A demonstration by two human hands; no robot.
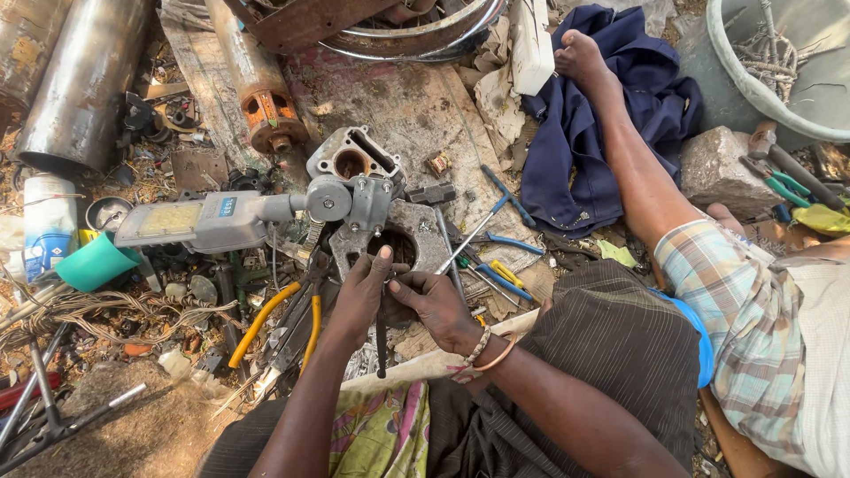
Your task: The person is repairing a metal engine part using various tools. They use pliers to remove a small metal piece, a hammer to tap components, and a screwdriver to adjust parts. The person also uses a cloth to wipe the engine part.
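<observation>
Both hands meet just below the grey metal street-lamp head [190, 221], a flat housing with a pale yellow light panel and a jointed round bracket at its right end. The left hand [361, 292] is curled around something dark just under that bracket; its thumb points up toward the bracket, and the closed fingers hide what exactly they grasp. The right hand [434, 305], with a beaded band and a copper bangle at the wrist, pinches the top of a thin black rod or strap [382, 341] that hangs straight down between the two forearms; whether it is a tool shaft or a cable is hard to make out.

Behind the lamp's bracket sits a grey cast-metal engine block [354, 159] with a round bore, and below the bracket a flat grey plate with a large round hole [403, 239], partly covered by the hands. Left of the lamp's lower edge lie yellow-handled pliers [288, 323], their jaws lost in the clutter. Right of the bracket lie blue-handled screwdrivers [496, 208] on the ground. Far right of the lamp, another person's arm [633, 168] stretches over a dark blue cloth [620, 53]; that person's checked sleeve [744, 310] is cut off by the frame edge.
</observation>
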